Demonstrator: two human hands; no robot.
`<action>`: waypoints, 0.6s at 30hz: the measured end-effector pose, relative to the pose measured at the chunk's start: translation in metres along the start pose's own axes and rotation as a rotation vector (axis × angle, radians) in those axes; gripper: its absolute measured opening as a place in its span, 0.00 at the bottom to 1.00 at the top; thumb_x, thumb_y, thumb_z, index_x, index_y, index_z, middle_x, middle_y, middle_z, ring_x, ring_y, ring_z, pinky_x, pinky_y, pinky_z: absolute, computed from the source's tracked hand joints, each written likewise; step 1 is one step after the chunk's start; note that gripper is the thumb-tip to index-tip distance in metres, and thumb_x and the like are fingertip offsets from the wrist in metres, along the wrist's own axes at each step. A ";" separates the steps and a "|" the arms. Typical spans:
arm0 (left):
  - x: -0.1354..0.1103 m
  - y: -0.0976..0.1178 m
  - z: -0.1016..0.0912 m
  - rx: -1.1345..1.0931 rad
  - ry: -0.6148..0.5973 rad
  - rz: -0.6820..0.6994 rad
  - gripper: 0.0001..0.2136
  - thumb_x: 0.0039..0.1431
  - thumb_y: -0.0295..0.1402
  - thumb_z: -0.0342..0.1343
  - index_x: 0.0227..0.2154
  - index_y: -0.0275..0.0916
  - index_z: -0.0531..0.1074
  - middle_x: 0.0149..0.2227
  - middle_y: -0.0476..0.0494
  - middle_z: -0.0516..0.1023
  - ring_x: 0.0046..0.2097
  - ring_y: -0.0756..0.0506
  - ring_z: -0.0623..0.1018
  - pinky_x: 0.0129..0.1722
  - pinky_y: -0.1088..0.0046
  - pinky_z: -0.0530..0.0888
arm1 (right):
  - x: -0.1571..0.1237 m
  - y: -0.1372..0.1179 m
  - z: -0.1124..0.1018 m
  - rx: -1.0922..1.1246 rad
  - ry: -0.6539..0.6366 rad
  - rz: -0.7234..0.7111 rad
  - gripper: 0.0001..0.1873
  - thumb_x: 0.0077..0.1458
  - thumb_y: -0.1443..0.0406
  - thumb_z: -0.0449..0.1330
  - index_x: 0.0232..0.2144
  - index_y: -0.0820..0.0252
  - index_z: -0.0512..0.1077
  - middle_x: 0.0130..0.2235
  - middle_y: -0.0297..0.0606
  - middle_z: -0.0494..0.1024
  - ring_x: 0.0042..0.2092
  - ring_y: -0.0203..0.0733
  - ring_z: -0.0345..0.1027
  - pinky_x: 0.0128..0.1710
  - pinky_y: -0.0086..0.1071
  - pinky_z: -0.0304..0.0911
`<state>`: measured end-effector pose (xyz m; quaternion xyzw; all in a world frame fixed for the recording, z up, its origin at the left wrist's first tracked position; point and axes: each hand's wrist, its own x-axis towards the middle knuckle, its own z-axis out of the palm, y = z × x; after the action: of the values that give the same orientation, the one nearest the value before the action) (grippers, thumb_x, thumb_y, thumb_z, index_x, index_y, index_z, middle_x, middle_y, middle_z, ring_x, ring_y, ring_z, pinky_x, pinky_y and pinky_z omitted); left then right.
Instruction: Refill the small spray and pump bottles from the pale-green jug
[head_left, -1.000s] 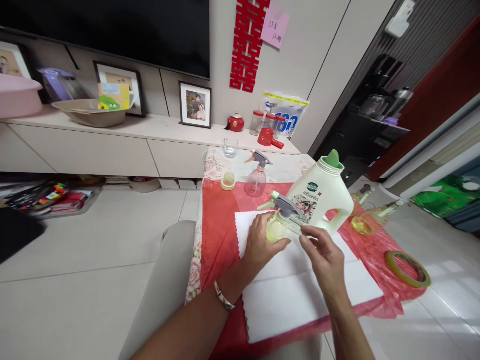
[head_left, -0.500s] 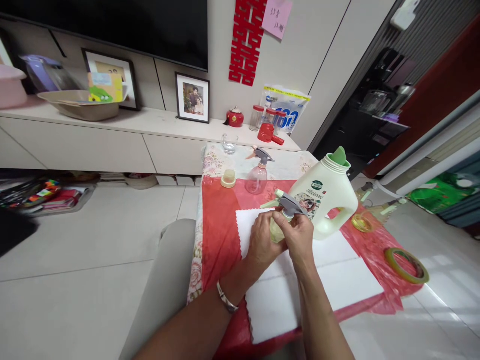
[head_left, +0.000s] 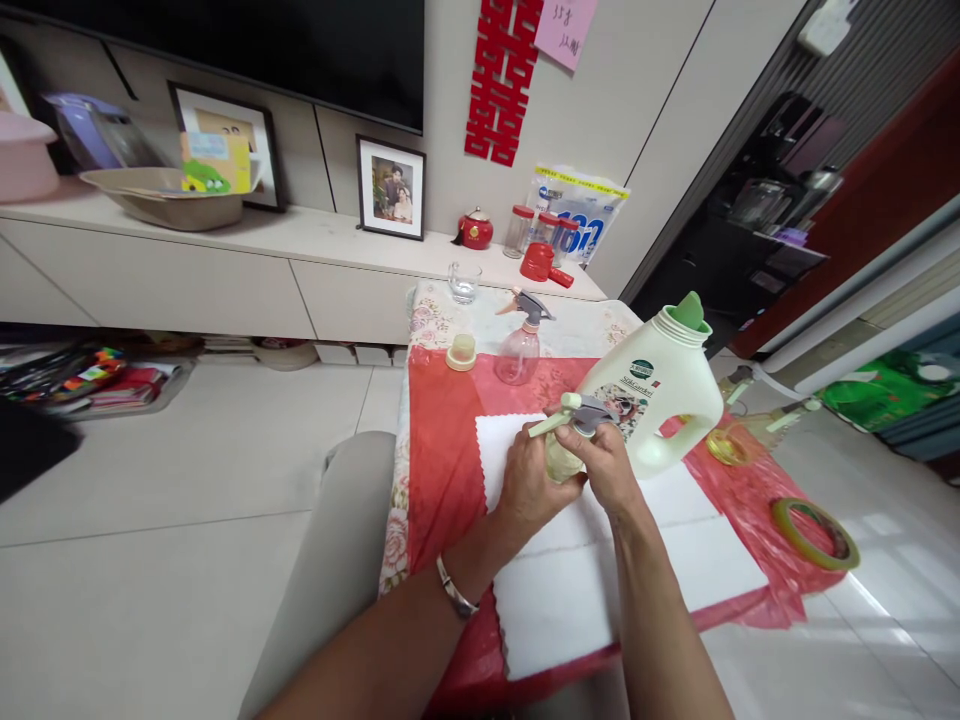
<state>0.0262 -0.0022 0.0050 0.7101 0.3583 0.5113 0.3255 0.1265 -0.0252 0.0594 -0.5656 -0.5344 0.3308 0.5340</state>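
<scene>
My left hand [head_left: 530, 483] is wrapped round the body of a small pale yellow-green spray bottle [head_left: 561, 459]. Up at its neck, my right hand [head_left: 609, 466] grips the grey and light green spray head [head_left: 589, 412]. The bottle stands over a white cloth [head_left: 555, 610] with a scalloped edge. Just behind my right hand is a large cream detergent jug [head_left: 651, 385], its mouth uncapped and a green spout showing. Beyond my left hand a pink spray bottle [head_left: 519, 355] stands upright, with a pale cap [head_left: 461, 352] beside it.
Red plastic sheeting [head_left: 442, 450] covers much of the floral-clothed table. A roll of tape [head_left: 815, 534] lies at the right edge, near yellowish spray bottles [head_left: 739, 447]. At the back stands a glass mug [head_left: 464, 284]. Behind is a cabinet [head_left: 360, 300] with jars and a red scoop [head_left: 538, 262].
The spray head has turned, so its nozzle now points more toward me and to the left. My right hand has shifted slightly right with it. The view has moved a little.
</scene>
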 end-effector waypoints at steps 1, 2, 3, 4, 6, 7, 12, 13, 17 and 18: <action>0.001 0.000 0.000 -0.003 -0.010 -0.003 0.25 0.45 0.28 0.63 0.48 0.42 0.65 0.44 0.38 0.77 0.48 0.33 0.78 0.49 0.49 0.76 | -0.001 0.002 0.000 -0.004 0.027 -0.003 0.23 0.50 0.50 0.67 0.41 0.62 0.77 0.41 0.40 0.78 0.43 0.46 0.72 0.44 0.37 0.68; 0.001 0.001 0.000 -0.003 -0.020 -0.004 0.24 0.44 0.28 0.63 0.47 0.42 0.65 0.44 0.38 0.77 0.48 0.33 0.78 0.49 0.49 0.76 | -0.002 0.005 0.000 -0.009 0.070 -0.008 0.23 0.50 0.50 0.68 0.41 0.62 0.77 0.40 0.40 0.78 0.43 0.45 0.71 0.44 0.37 0.68; 0.001 0.001 -0.001 -0.001 -0.029 -0.004 0.24 0.45 0.28 0.63 0.47 0.42 0.66 0.44 0.38 0.77 0.48 0.33 0.77 0.49 0.49 0.76 | -0.003 0.008 0.001 -0.013 0.123 -0.016 0.23 0.49 0.51 0.69 0.41 0.61 0.76 0.39 0.40 0.78 0.42 0.44 0.71 0.43 0.37 0.68; 0.001 0.001 -0.001 0.001 -0.038 -0.003 0.24 0.45 0.28 0.63 0.47 0.41 0.66 0.44 0.38 0.77 0.48 0.33 0.77 0.49 0.49 0.76 | -0.005 0.010 0.002 -0.016 0.180 -0.024 0.23 0.48 0.52 0.70 0.41 0.61 0.76 0.39 0.39 0.77 0.41 0.43 0.70 0.43 0.37 0.68; 0.000 0.000 -0.001 -0.002 -0.040 -0.014 0.25 0.44 0.27 0.64 0.47 0.42 0.66 0.45 0.39 0.76 0.48 0.34 0.77 0.50 0.51 0.75 | -0.008 0.013 0.004 -0.016 0.283 -0.038 0.24 0.46 0.54 0.71 0.42 0.61 0.75 0.42 0.40 0.76 0.42 0.42 0.70 0.44 0.37 0.68; 0.000 0.000 -0.001 -0.009 -0.033 -0.028 0.25 0.43 0.27 0.64 0.47 0.43 0.66 0.45 0.39 0.75 0.48 0.34 0.76 0.50 0.52 0.75 | -0.010 0.013 0.005 -0.013 0.325 -0.045 0.25 0.46 0.55 0.71 0.44 0.61 0.74 0.44 0.40 0.76 0.43 0.42 0.69 0.45 0.38 0.68; -0.003 -0.001 -0.002 -0.059 -0.033 -0.088 0.26 0.42 0.27 0.66 0.46 0.43 0.65 0.45 0.42 0.74 0.49 0.37 0.76 0.50 0.55 0.74 | -0.014 0.009 0.007 0.031 0.432 -0.059 0.37 0.43 0.60 0.71 0.56 0.59 0.69 0.50 0.42 0.74 0.48 0.44 0.70 0.50 0.40 0.69; -0.003 -0.001 -0.002 -0.060 -0.036 -0.088 0.26 0.42 0.28 0.66 0.46 0.43 0.65 0.46 0.42 0.74 0.49 0.37 0.76 0.50 0.55 0.74 | -0.014 0.008 0.007 0.044 0.432 -0.058 0.39 0.42 0.60 0.72 0.57 0.59 0.68 0.50 0.43 0.74 0.48 0.44 0.71 0.51 0.41 0.69; -0.002 0.000 -0.002 -0.057 -0.023 -0.087 0.27 0.43 0.30 0.66 0.48 0.42 0.64 0.47 0.39 0.74 0.51 0.36 0.76 0.51 0.53 0.74 | -0.019 0.008 0.006 0.124 0.412 -0.100 0.45 0.43 0.62 0.73 0.63 0.59 0.63 0.53 0.45 0.74 0.50 0.46 0.72 0.55 0.44 0.67; -0.002 0.000 -0.002 -0.058 -0.021 -0.087 0.27 0.43 0.30 0.66 0.48 0.42 0.64 0.47 0.39 0.74 0.51 0.35 0.76 0.51 0.53 0.74 | -0.020 0.009 0.005 0.145 0.397 -0.110 0.45 0.44 0.62 0.72 0.63 0.59 0.62 0.55 0.46 0.73 0.50 0.46 0.71 0.55 0.45 0.67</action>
<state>0.0240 -0.0036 0.0041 0.6894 0.3704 0.4994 0.3715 0.1203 -0.0414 0.0458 -0.5497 -0.4236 0.2207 0.6853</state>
